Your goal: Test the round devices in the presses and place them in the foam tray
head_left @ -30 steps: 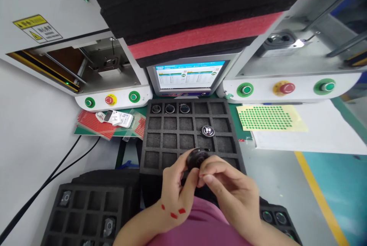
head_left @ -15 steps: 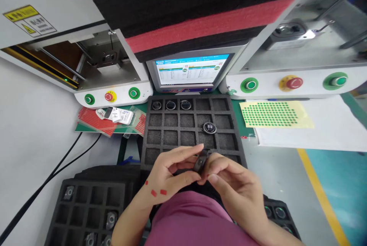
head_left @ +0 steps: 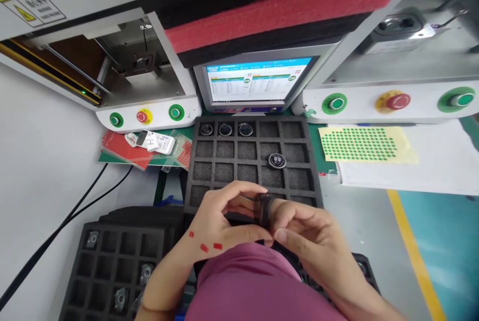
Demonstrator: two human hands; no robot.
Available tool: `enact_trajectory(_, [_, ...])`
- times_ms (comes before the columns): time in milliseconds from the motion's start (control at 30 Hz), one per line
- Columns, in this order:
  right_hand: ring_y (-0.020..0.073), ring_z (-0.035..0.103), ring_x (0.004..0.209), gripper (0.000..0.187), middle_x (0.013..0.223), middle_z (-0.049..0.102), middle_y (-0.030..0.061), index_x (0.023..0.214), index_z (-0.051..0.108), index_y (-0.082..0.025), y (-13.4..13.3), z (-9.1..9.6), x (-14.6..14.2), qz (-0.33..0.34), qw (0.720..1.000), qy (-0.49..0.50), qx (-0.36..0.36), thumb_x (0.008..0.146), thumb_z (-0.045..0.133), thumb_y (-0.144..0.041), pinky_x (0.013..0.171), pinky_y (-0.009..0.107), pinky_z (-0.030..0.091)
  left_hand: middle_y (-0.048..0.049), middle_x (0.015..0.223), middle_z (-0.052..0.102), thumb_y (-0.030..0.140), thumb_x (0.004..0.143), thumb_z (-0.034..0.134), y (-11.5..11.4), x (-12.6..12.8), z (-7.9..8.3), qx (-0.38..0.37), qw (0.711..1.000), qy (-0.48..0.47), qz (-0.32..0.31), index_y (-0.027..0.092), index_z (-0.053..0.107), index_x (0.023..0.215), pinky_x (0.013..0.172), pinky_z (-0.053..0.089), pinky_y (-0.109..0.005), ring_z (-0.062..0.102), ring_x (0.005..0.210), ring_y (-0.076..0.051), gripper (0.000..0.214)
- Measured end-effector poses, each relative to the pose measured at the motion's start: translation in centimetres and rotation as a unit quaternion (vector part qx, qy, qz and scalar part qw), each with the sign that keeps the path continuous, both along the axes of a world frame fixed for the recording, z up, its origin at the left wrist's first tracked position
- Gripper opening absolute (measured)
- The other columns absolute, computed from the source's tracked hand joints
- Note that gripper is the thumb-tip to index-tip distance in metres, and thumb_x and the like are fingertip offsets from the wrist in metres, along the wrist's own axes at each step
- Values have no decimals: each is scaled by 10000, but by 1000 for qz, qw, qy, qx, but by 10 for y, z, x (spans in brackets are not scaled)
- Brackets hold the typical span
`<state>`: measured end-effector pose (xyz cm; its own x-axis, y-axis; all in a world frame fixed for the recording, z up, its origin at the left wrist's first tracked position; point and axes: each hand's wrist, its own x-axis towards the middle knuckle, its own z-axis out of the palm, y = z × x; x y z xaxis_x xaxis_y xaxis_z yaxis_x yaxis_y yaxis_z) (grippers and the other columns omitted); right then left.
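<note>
Between my two hands is a dark watch case [head_left: 265, 209], seen nearly edge-on and somewhat blurred. The thumb and fingers of my left hand [head_left: 224, 221] are curved around one side of it. My right hand [head_left: 305, 233] pinches at its other side, thumb and forefinger close together; anything small within that pinch is hidden. Just beyond the hands, a round watch [head_left: 277, 161] with lit digits rests across a compartment wall of the black foam tray [head_left: 247, 173]. Along that tray's far row sit three more round watch pieces [head_left: 225, 130]. Red stickers [head_left: 204, 248] cling to my left wrist.
A second foam tray [head_left: 99, 267] with several watch parts lies lower left. Behind stand a monitor [head_left: 258, 84] and two machines with green and red buttons [head_left: 398, 101]. Sheets of green dots [head_left: 359, 144] and red stickers [head_left: 125, 149] flank the tray; a white device [head_left: 164, 144] lies left.
The watch case has turned between my fingers and now shows more edge-on. My left thumb has moved right, closer to my right thumb. The whole view has shifted slightly.
</note>
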<state>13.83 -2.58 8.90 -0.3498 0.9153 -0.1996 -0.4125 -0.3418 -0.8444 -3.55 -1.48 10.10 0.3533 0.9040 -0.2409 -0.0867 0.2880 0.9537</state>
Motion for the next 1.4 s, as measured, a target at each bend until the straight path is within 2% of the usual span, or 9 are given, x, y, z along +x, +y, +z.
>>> enact_trajectory(200, [120,553,541,188,604,615,7,640,675,-195,-3,-1,0,-9,1000,-19,-6,776,771,-283,515,220,471,-69,902,757,260,551,910,-3,0,0,2,1000,10,27,190,700,1043,812,597,-347,731,853,-242,539])
enact_trajectory(467, [115,538,530,192,594,605,3,634,676,-198,-7,-2,0,-14,999,-29,3,770,779,-286,502,213,458,-57,888,758,212,549,909,-5,-1,2,21,999,1,25,198,719,1027,786,602,-317,735,818,-222,515])
enact_trajectory(667, [122,529,519,248,580,600,14,614,671,-188,-6,-2,-1,-12,999,-44,10,759,785,-354,486,226,450,-77,881,760,282,536,916,-5,-1,2,31,999,22,28,180,722,1018,772,614,-339,739,809,-245,529])
enact_trajectory(933, [117,520,536,220,597,590,5,616,654,-188,-7,0,-1,-18,999,-44,5,775,768,-289,497,214,429,-27,849,745,216,508,925,-7,-1,5,76,994,63,49,219,735,1011,720,585,-251,715,761,-182,538])
enact_trajectory(1133, [100,472,547,300,661,545,-27,682,547,-209,-6,-9,-4,27,996,69,-44,710,832,-297,493,192,402,-20,846,720,178,507,925,-15,-1,12,130,985,94,66,235,736,1015,711,558,-246,672,730,-162,545])
enact_trajectory(1233, [123,502,659,399,805,522,-17,876,577,-259,-4,-13,-7,-18,998,46,25,639,881,-362,575,214,464,-10,852,716,157,486,930,-17,-3,17,101,992,48,63,251,742,1009,698,546,-235,664,726,-153,564])
enact_trajectory(1300, [186,558,876,496,986,540,39,1031,612,-279,-3,-13,-8,-46,993,7,108,638,867,-441,761,292,517,-10,849,716,163,489,927,-17,-2,17,39,999,-4,32,245,747,999,693,540,-240,663,722,-153,546])
enact_trajectory(1333, [227,559,992,482,1071,547,65,1077,622,-288,-2,-12,-9,-39,988,2,148,680,834,-459,864,354,507,-13,841,716,173,506,921,-17,-1,16,-1,999,-33,5,231,750,983,699,537,-249,664,727,-158,510])
enact_trajectory(1400, [271,549,1102,305,1113,588,78,1074,645,-301,-1,-8,-11,6,978,23,206,808,726,-427,1000,478,432,-23,813,708,191,534,909,-15,2,12,-68,993,-82,-46,185,752,902,733,527,-280,663,761,-179,400])
